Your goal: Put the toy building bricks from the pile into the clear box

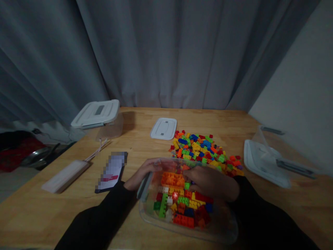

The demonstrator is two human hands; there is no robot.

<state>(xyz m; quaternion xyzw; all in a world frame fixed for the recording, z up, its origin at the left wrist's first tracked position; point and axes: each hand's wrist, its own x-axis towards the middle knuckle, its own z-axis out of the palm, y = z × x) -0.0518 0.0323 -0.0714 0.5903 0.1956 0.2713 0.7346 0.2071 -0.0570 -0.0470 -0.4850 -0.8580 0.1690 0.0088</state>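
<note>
A clear plastic container (pixel 156 217) sits on the wooden table (pixel 65 215) close to me, packed with coloured building bricks (pixel 182 205). My left hand (pixel 142 173) grips the container's far left rim, fingers curled over the edge. Inside the container, over the bricks, is my right hand (pixel 212 182); its fingers are bent down onto them near an orange brick (pixel 172 179). Whether it pinches one is hidden. A loose pile of bricks (pixel 203 149) lies just beyond the container.
A white lid (pixel 163 128) lies behind the pile. A lidded clear box (pixel 97 114) stands at back left, another container with a white lid (pixel 265 161) at right. A white power bank (pixel 65 175) with cord and a dark card (pixel 111 172) lie left. Grey curtain behind.
</note>
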